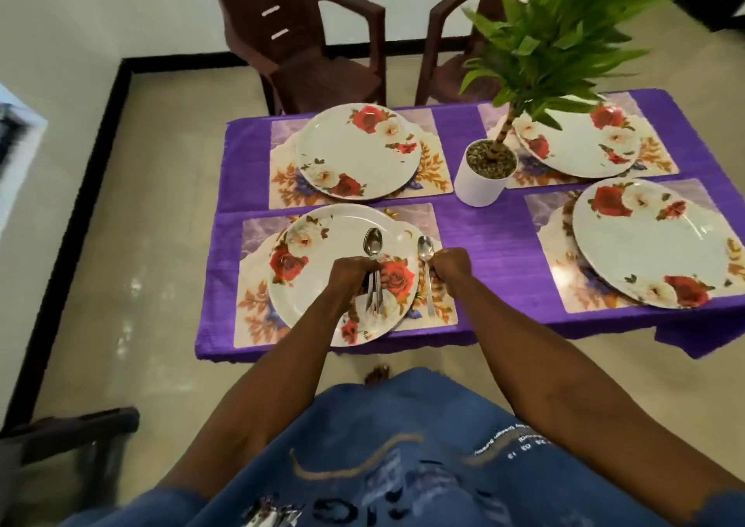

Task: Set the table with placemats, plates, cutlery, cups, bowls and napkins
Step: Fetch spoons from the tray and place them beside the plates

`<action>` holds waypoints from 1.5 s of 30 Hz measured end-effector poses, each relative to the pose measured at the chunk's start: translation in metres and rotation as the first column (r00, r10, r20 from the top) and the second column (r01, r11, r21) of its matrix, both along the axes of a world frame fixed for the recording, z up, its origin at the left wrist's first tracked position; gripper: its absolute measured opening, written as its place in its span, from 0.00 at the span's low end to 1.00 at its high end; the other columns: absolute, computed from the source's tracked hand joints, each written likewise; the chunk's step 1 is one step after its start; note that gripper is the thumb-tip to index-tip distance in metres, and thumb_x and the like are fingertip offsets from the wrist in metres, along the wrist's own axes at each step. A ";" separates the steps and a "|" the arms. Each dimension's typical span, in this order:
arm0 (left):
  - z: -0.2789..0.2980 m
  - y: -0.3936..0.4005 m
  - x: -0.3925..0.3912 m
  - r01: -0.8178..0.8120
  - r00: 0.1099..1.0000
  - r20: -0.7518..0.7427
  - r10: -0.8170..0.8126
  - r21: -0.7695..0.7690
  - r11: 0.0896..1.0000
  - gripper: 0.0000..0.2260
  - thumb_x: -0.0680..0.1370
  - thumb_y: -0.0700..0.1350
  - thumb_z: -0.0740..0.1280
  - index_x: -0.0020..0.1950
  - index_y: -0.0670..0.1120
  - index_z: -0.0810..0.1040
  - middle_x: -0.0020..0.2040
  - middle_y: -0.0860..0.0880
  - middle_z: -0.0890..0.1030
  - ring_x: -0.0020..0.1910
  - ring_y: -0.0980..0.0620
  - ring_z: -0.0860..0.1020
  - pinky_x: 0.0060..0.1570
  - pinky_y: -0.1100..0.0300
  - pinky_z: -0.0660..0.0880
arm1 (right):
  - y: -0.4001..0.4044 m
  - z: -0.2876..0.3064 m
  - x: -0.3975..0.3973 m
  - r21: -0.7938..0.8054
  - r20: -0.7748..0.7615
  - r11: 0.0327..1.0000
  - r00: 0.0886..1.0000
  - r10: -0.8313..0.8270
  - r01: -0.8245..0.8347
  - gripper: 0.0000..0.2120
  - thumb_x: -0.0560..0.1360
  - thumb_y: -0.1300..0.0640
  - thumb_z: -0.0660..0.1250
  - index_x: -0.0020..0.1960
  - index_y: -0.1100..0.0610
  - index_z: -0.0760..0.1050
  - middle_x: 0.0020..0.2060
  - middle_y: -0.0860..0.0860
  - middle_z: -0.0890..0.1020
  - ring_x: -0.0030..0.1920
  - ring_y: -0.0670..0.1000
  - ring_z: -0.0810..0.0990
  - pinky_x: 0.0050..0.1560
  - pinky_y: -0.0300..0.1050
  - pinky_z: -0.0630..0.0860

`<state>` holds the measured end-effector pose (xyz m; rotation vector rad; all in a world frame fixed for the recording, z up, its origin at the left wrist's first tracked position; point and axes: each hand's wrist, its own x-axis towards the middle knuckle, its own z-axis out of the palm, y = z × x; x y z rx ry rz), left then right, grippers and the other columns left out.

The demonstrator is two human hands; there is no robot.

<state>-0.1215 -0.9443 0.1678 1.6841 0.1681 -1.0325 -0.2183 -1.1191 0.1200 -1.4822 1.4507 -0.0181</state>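
Your left hand (350,274) has its fingers curled round a bundle of spoons (374,262), held over the near-left plate (322,284) on its placemat (258,284). Just right, your right hand (451,266) pinches a single spoon (425,260) lying beside that plate. Purple-clothed counter (496,244); potted plant (485,172) mid-counter.

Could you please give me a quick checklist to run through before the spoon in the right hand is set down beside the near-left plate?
1. Right hand grips a single spoon: ok.
2. Left hand holds the spare cutlery bundle securely: ok.
3. Bare placemat strip right of the near-left plate: ok.
4. Spoon clear of the plate rim: cannot tell.
5. Potted plant out of the way: ok.
6. Plates on all four mats: ok.
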 end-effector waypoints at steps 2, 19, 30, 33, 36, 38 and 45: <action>0.003 -0.003 -0.004 -0.033 0.999 0.015 0.033 0.026 0.999 0.11 0.70 0.41 0.76 0.45 0.34 0.82 0.46 0.33 0.83 0.40 0.43 0.81 0.51 0.45 0.80 | -0.009 -0.007 0.007 0.013 0.001 0.998 0.998 0.069 -0.069 0.04 0.72 0.64 0.65 0.42 0.60 0.78 0.36 0.56 0.79 0.31 0.53 0.75 0.30 0.42 0.71; -0.003 -0.012 -0.021 -0.125 0.992 -0.003 0.126 0.069 0.990 0.14 0.67 0.43 0.76 0.48 0.37 0.84 0.44 0.37 0.85 0.46 0.37 0.84 0.54 0.40 0.80 | -0.014 0.006 0.009 -0.188 -0.106 0.964 0.980 0.168 -0.186 0.14 0.75 0.68 0.64 0.60 0.66 0.75 0.57 0.63 0.79 0.57 0.64 0.78 0.49 0.51 0.77; -0.003 -0.027 -0.023 -0.062 0.997 0.050 0.060 0.038 0.997 0.05 0.74 0.42 0.73 0.43 0.41 0.82 0.41 0.43 0.85 0.40 0.46 0.84 0.45 0.53 0.81 | -0.011 0.005 0.000 -0.217 -0.013 0.962 0.985 0.170 -0.169 0.05 0.75 0.63 0.65 0.50 0.62 0.76 0.47 0.57 0.79 0.45 0.57 0.77 0.39 0.44 0.68; 0.002 -0.031 -0.025 -0.017 0.998 -0.058 0.013 -0.067 0.998 0.08 0.78 0.40 0.68 0.42 0.37 0.81 0.36 0.43 0.84 0.34 0.48 0.83 0.39 0.57 0.81 | -0.009 0.006 -0.002 -0.260 0.028 0.960 0.993 0.114 -0.103 0.03 0.76 0.63 0.63 0.47 0.61 0.76 0.43 0.55 0.79 0.44 0.56 0.78 0.37 0.43 0.68; 0.001 -0.042 -0.025 0.013 0.988 -0.151 -0.032 -0.124 0.992 0.09 0.80 0.41 0.66 0.49 0.35 0.81 0.41 0.40 0.83 0.40 0.45 0.82 0.51 0.52 0.81 | -0.008 0.012 -0.003 -0.255 0.074 0.964 0.992 0.098 -0.076 0.05 0.76 0.63 0.63 0.41 0.59 0.74 0.38 0.53 0.78 0.39 0.54 0.76 0.34 0.43 0.69; 0.000 -0.052 -0.026 0.048 0.986 -0.152 -0.067 -0.130 0.990 0.08 0.80 0.40 0.65 0.51 0.35 0.81 0.43 0.40 0.84 0.42 0.46 0.83 0.54 0.51 0.80 | -0.010 0.013 -0.007 -0.199 0.128 0.979 0.989 0.073 -0.047 0.05 0.74 0.63 0.64 0.40 0.60 0.75 0.36 0.56 0.80 0.38 0.56 0.79 0.33 0.48 0.75; 0.005 -0.097 -0.051 0.222 0.947 -0.176 -0.270 -0.252 0.942 0.06 0.80 0.34 0.63 0.50 0.33 0.79 0.38 0.41 0.83 0.35 0.48 0.83 0.40 0.57 0.83 | -0.022 0.025 -0.046 0.008 0.312 0.989 0.939 -0.145 0.149 0.06 0.72 0.63 0.66 0.36 0.60 0.77 0.28 0.57 0.78 0.26 0.52 0.74 0.28 0.42 0.71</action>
